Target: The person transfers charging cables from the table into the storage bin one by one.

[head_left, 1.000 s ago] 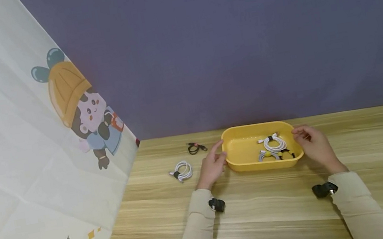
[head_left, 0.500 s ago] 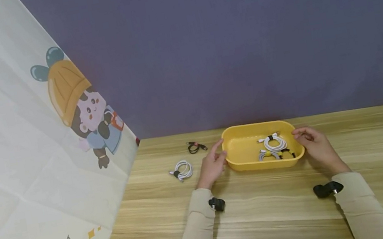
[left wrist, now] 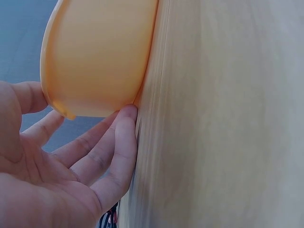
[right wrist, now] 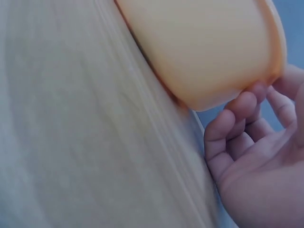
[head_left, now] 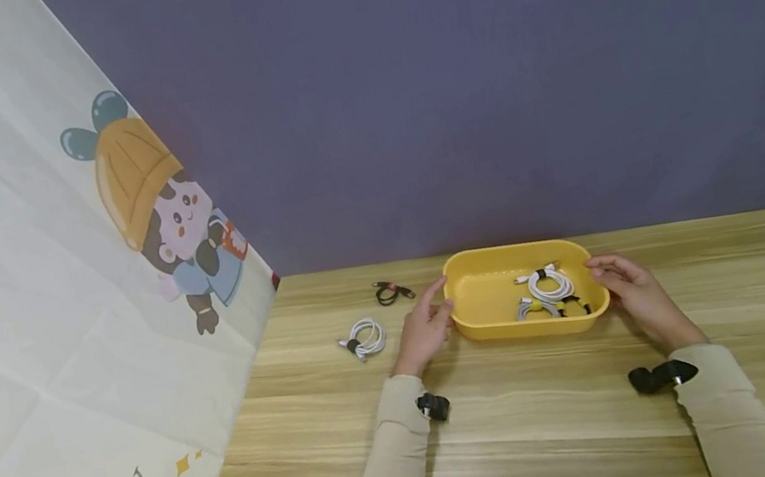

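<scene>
A yellow plastic storage bin [head_left: 497,335] stands on the wooden table in the head view. In its right half lie a coiled white cable [head_left: 551,294], a grey cable [head_left: 533,308] with a yellow tie, and a black cable [head_left: 580,304] with yellow parts. My left hand [head_left: 423,335] holds the bin's left end, thumb at the rim and fingertips against the outer wall in the left wrist view. At the other end my right hand [head_left: 641,298] holds the rim; the right wrist view shows its curled fingers just under the rim.
Left of the bin, a white cable coil [head_left: 366,339] with a black tie and a small black cable [head_left: 392,293] with a red tie lie on the wooden table [head_left: 536,432]. A dark blue panel [head_left: 464,90] rises behind; a printed white sheet [head_left: 2,277] hangs at left.
The bin's right end has shifted slightly to the right, along with my right hand and forearm. My left hand stays almost where it was. The cables outside the bin have not moved.
</scene>
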The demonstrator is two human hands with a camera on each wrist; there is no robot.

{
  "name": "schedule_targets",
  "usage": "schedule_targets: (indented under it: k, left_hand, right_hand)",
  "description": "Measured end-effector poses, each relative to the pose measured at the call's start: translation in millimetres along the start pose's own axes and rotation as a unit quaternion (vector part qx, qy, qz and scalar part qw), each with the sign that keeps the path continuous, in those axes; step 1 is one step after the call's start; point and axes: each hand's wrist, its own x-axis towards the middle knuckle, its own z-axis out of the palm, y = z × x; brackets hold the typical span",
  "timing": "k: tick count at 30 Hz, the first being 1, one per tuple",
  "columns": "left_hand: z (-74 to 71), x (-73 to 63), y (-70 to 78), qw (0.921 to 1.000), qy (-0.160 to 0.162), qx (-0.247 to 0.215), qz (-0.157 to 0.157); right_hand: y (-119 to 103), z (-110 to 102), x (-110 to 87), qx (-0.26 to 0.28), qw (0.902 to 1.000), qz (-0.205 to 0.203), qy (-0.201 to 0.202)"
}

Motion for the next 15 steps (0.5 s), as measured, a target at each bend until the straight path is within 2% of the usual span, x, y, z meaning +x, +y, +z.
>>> schedule_targets:
  k: [6,15]
  left_hand:
    - [0.5,0.3,-0.4,1.0000,0.003,0.002,0.001]
    - [0.7,-0.2,0.9,1.0000,0.007,-0.002,0.004]
  right_hand:
    - [2.3,-1.1,-0.8,0.041,0.9990,-0.002,-0.019]
    - [7.8,-0.7,0.3,0.072,0.9966,-0.024,-0.032]
